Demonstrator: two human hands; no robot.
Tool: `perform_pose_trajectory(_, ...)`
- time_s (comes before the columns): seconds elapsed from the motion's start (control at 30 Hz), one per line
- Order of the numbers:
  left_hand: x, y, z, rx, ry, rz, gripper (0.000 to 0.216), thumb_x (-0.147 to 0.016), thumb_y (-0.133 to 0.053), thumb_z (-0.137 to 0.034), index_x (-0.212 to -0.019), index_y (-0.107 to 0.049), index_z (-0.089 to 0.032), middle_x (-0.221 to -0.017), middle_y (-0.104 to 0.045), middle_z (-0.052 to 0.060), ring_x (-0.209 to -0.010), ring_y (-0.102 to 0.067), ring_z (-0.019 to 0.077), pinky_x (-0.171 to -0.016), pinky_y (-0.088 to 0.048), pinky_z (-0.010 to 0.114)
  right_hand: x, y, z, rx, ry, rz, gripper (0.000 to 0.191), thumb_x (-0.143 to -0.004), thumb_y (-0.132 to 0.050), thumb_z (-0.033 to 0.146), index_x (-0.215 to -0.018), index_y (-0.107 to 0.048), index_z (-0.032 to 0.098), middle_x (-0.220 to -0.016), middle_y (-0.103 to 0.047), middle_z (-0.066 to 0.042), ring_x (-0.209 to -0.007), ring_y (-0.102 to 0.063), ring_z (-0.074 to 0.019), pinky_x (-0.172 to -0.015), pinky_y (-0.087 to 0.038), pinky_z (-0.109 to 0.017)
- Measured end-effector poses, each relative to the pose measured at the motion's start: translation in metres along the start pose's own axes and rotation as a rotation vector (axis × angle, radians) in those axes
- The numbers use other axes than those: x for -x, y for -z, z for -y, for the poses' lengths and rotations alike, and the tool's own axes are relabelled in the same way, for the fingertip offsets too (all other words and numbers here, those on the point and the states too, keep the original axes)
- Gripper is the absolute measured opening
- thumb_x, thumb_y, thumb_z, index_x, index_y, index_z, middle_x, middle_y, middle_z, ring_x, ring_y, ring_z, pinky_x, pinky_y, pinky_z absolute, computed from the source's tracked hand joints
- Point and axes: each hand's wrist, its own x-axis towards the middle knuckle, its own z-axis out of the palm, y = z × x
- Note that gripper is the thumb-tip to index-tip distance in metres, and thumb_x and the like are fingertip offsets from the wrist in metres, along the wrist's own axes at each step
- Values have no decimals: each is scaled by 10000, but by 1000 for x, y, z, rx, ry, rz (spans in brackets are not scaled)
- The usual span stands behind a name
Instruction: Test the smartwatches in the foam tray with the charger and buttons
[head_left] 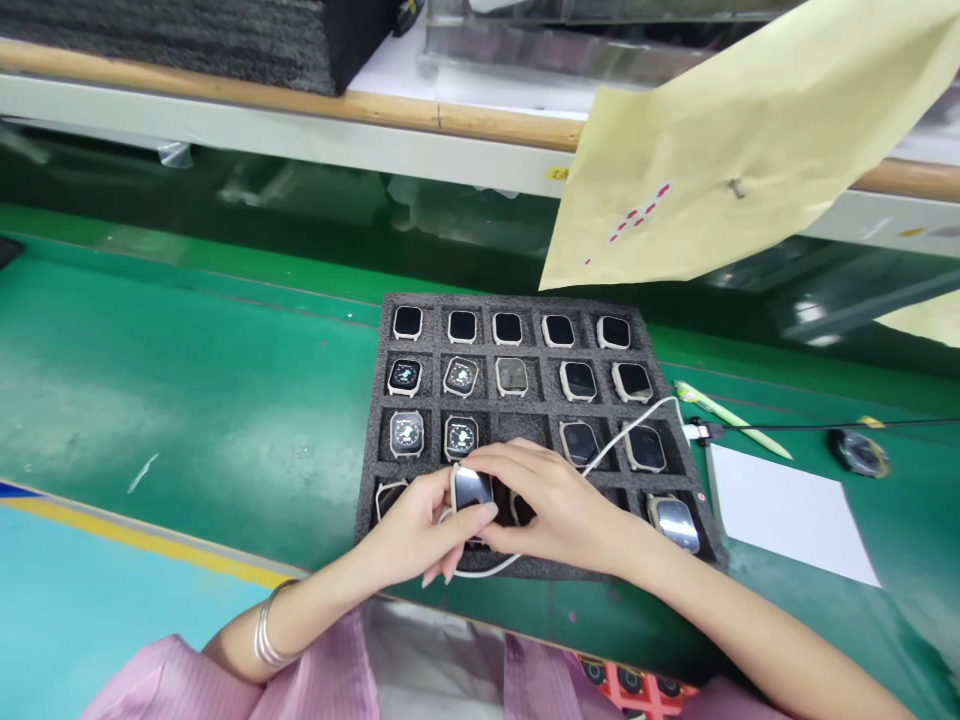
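A dark foam tray (373,440) with square pockets lies on the green belt and holds several small watch bodies (511,376). Both my hands meet over its near row. My left hand (417,528) pinches one watch body (472,487) with a dark screen. My right hand (556,505) is closed over the same watch from the right, fingers curled on its edge. A white cable (631,425) runs from under my hands across the tray to the right. One pocket (522,430) in the third row is empty.
A yellow envelope (750,140) hangs over the tray's far right. Right of the tray lie a white sheet (784,510), a light green pen (731,415) and a small dark part (859,452) on a black wire. A shelf rail (300,125) runs along the back.
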Motion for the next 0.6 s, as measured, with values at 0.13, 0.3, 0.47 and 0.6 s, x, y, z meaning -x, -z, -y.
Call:
perform_pose_trajectory(0.13, 1, 1, -1, 20, -6, 23, 376, -857, -615, -508, -919, -523, -148, -409, -503, -89, -251, -339, 41, -283, -250, 134, 3, -11, -9, -80, 63, -81, 330, -764, -695, 205, -1073, -582, 172, -944, -704, -71, -821, -650, -209, -796, -522, -384)
perform_pose_trajectory(0.3, 3, 2, -3, 5, 2, 22, 378, -853, -616, -508, -876, -533, -140, -397, -494, -83, -256, -331, 37, -290, -233, 136, 6, -17, -11, -65, 124, -158, 378, -777, -699, 199, -1128, -561, 172, -958, -711, -83, -827, -661, -215, -798, -523, -392)
perform_pose_trajectory(0.47, 2, 2, -2, 2, 2, 29, 381, -848, -615, -518, -839, -525, -149, -393, -496, -78, -254, -333, 39, -285, -226, 136, 7, -17, -13, -95, 149, -142, 427, -764, -748, 208, -1143, -555, 171, -971, -710, -84, -833, -665, -212, -783, -527, -383)
perform_pose_trajectory(0.6, 2, 3, -1, -7, -3, 28, 376, -856, -608, -515, -846, -524, -149, -396, -499, -78, -257, -338, 42, -283, -238, 136, 7, -18, -14, -97, 155, -153, 413, -785, -729, 224, -1154, -553, 173, -983, -707, -93, -849, -667, -215, -798, -531, -394)
